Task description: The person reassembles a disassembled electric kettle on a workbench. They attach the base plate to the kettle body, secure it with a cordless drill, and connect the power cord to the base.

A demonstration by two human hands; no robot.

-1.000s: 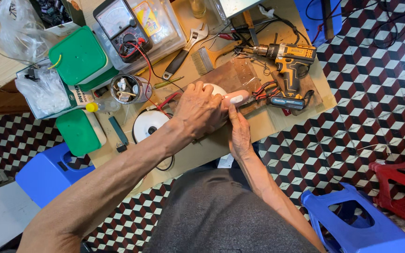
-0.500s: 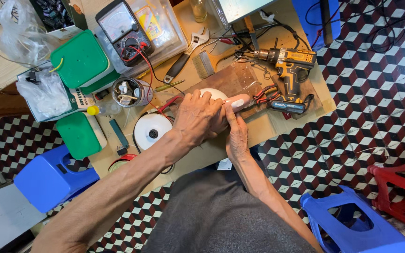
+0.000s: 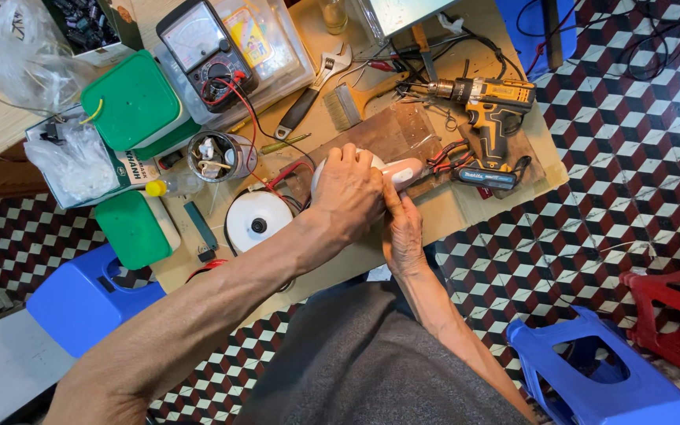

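Left hand (image 3: pixel 349 193) presses down over a white rounded device (image 3: pixel 326 167), fingers curled around it on the brown board (image 3: pixel 391 134). Right hand (image 3: pixel 403 228) pinches its pale pink end piece (image 3: pixel 404 169). Just beside sit 1 yellow cordless drill (image 3: pixel 491 110) and 1 white disc (image 3: pixel 257 222).

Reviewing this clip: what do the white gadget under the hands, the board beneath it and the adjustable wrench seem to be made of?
White gadget: smooth, glossy casing, probably moulded plastic, held by the left hand and right hand. Board: brown with grain streaks, apparently wood, matte and worn. Adjustable wrench: silvery, reflective jaw end, likely steel; its dark handle may be coated.
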